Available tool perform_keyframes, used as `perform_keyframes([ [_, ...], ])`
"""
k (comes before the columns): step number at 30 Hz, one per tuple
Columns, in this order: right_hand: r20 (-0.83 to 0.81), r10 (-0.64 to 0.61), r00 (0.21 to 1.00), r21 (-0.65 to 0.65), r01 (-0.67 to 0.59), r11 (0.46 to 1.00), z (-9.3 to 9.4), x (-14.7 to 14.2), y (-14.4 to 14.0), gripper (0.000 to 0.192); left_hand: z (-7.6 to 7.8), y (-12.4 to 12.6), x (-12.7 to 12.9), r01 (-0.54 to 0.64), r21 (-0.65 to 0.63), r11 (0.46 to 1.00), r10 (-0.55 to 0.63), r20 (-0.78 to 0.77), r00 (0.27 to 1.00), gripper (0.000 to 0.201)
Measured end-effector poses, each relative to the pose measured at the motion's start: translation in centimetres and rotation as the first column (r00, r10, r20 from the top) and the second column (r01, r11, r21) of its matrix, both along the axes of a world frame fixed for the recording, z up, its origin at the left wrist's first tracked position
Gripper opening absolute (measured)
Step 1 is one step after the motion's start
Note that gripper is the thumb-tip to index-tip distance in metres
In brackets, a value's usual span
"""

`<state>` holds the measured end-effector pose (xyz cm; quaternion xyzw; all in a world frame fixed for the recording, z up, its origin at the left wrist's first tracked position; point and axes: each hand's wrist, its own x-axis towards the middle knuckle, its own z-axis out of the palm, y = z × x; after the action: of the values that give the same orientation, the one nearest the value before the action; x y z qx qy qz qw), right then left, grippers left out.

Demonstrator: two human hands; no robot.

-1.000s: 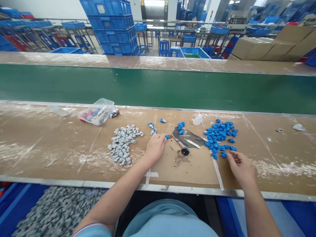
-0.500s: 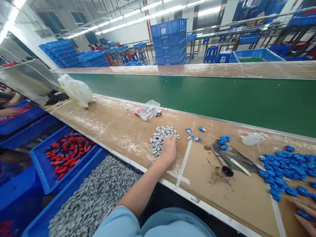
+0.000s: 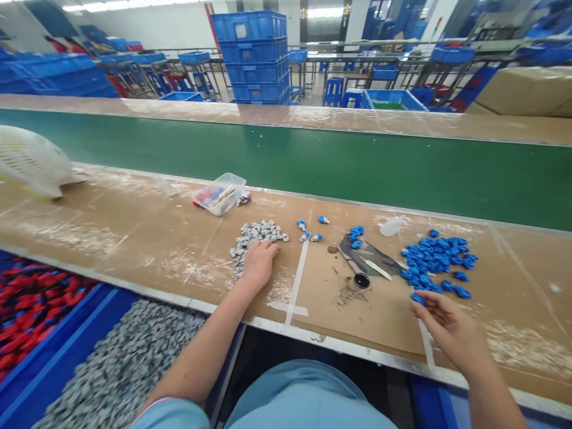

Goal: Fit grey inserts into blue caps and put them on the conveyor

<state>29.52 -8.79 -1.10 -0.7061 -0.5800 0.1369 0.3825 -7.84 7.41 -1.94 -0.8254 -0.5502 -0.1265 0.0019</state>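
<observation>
No readable text, labels or numbers anywhere.

Workbench (image 3: pixel 134 238) runs left to right before the person; conveyor belt (image 3: pixel 313 161) lies behind it; heap of small caps (image 3: pixel 250 238) sits on the bench left of centre, left hand (image 3: pixel 258 262) resting on its near edge; pile of clips (image 3: pixel 435 262) lies to the right, right hand (image 3: pixel 451 328) at its near side; small round pot (image 3: pixel 361 280) stands between the two heaps; clear tub (image 3: pixel 220 193) sits behind the caps, near the belt; bins (image 3: pixel 67 339) lie below the bench, left.
</observation>
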Motion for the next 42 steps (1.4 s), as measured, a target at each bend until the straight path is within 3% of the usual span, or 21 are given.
perform_keyframes([
  [2,0.082,0.114,0.99,0.035,-0.117,0.992,1.1,-1.8,0.8,0.033,-0.1,-0.1,0.0,0.007,0.037,0.999,-0.01,0.077,0.997,0.025],
  [5,0.207,0.199,0.958,0.092,-0.222,0.971,2.2,-3.8,1.8,0.025,0.2,-1.2,0.9,0.049,0.062,0.997,-0.067,0.342,0.937,0.027],
  [7,0.253,0.227,0.94,0.1,-0.259,0.961,2.6,-4.7,2.6,0.022,0.8,-2.6,2.1,0.104,-0.007,0.995,-0.083,0.55,0.831,0.028],
  [9,0.317,0.254,0.914,0.111,-0.302,0.947,2.8,-5.2,3.3,0.02,1.3,-4.2,3.7,0.192,-0.183,0.964,0.004,0.734,0.68,0.027],
  [11,0.386,0.283,0.878,0.119,-0.352,0.929,2.7,-5.3,3.9,0.02,1.6,-5.8,5.4,0.33,-0.4,0.855,0.205,0.845,0.493,0.025],
  [13,0.428,0.3,0.852,0.121,-0.383,0.916,2.6,-5.3,4.4,0.021,1.7,-7.1,7.0,0.479,-0.534,0.696,0.433,0.845,0.313,0.027],
  [14,0.436,0.307,0.846,0.118,-0.392,0.912,2.5,-5.3,4.6,0.022,1.7,-7.6,7.7,0.534,-0.562,0.631,0.522,0.817,0.244,0.029],
  [16,0.433,0.315,0.844,0.111,-0.397,0.911,2.5,-5.2,4.8,0.023,1.5,-8.4,8.9,0.592,-0.586,0.553,0.629,0.76,0.166,0.035],
  [18,0.407,0.326,0.853,0.085,-0.391,0.916,2.4,-5.2,4.9,0.024,1.1,-8.8,9.8,0.609,-0.594,0.525,0.658,0.737,0.152,0.036],
  [20,0.36,0.333,0.872,0.048,-0.373,0.926,2.4,-5.2,4.8,0.025,0.5,-9.1,10.5,0.606,-0.593,0.531,0.652,0.742,0.156,0.035],
  [24,0.204,0.236,0.95,-0.002,-0.241,0.97,2.2,-5.3,4.6,0.028,-0.7,-9.5,11.5,0.563,-0.559,0.608,0.592,0.792,0.147,0.032],
  [27,-0.057,0.121,0.991,-0.084,-0.125,0.989,2.0,-5.4,4.3,0.033,-1.3,-9.7,11.8,0.539,-0.531,0.654,0.537,0.828,0.165,0.025],
  [30,-0.329,0.076,0.941,-0.119,-0.121,0.985,2.1,-5.8,3.8,0.038,-1.5,-9.8,11.8,0.536,-0.521,0.664,0.516,0.838,0.175,0.026],
  [32,-0.411,0.094,0.907,-0.117,-0.154,0.981,2.3,-6.4,3.3,0.037,-1.6,-9.8,11.9,0.542,-0.517,0.662,0.511,0.841,0.179,0.028],
  [35,-0.383,0.17,0.908,-0.098,-0.223,0.97,2.5,-7.6,2.7,0.031,-1.6,-9.9,12.0,0.572,-0.492,0.656,0.504,0.85,0.154,0.031],
  [39,-0.212,0.283,0.935,-0.068,-0.303,0.95,2.6,-9.0,2.3,0.022,-1.9,-9.9,12.0,0.636,-0.448,0.629,0.518,0.851,0.086,0.034],
  [42,-0.138,0.336,0.932,-0.058,-0.346,0.936,2.5,-9.2,2.4,0.021,-2.2,-10.0,11.9,0.658,-0.429,0.618,0.505,0.859,0.086,0.034],
])
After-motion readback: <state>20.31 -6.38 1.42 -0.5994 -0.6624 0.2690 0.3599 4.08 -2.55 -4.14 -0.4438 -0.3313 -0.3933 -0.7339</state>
